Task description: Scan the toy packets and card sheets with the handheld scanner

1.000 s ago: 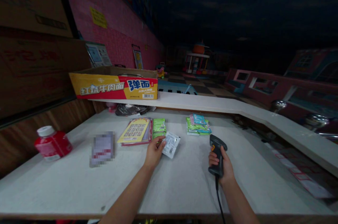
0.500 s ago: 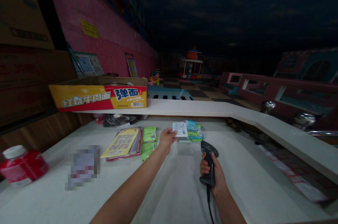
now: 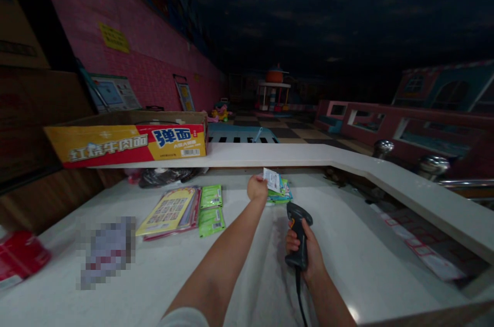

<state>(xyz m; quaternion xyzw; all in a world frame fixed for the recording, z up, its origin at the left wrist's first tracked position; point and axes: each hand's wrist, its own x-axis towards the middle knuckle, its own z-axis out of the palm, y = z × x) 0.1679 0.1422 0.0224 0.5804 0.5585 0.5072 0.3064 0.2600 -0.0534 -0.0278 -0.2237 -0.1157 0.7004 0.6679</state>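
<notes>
From where I stand, the left hand [image 3: 256, 190] is stretched far out across the white desk [image 3: 343, 255], its fingers [image 3: 261, 179] closed on the near edge of a small white packet [image 3: 272, 181]. That packet is held tilted over a little pile of green and blue packets [image 3: 284, 195], covering part of it; whether it touches the pile I can't fairly tell, the light being so dim. The pile lies toward the back of the desk, near the raised white ledge [image 3: 278, 154].

The right hand [image 3: 312, 254] is nearer the person, wrapped round the grip of a dark handheld scanner [image 3: 299, 216]. Its fingers [image 3: 292, 241] curl about the front of the handle, just by a yellow trigger [image 3: 293, 222]. The scanner stands upright in the hand, head at the top, just on the near side of the pile, and a black cable [image 3: 298, 291] runs down from its base.

Left of the outstretched arm, two green packets [image 3: 211, 221] lie one behind the other, next to a stack of booklets [image 3: 170, 210] with a yellow sheet on top. Farther left is a pixelated item [image 3: 108, 251], and a red bottle [image 3: 23, 259] is cut off by the edge of sight. A yellow and red carton [image 3: 173, 143] sits on the ledge, with a black bag [image 3: 165, 178] below it.
</notes>
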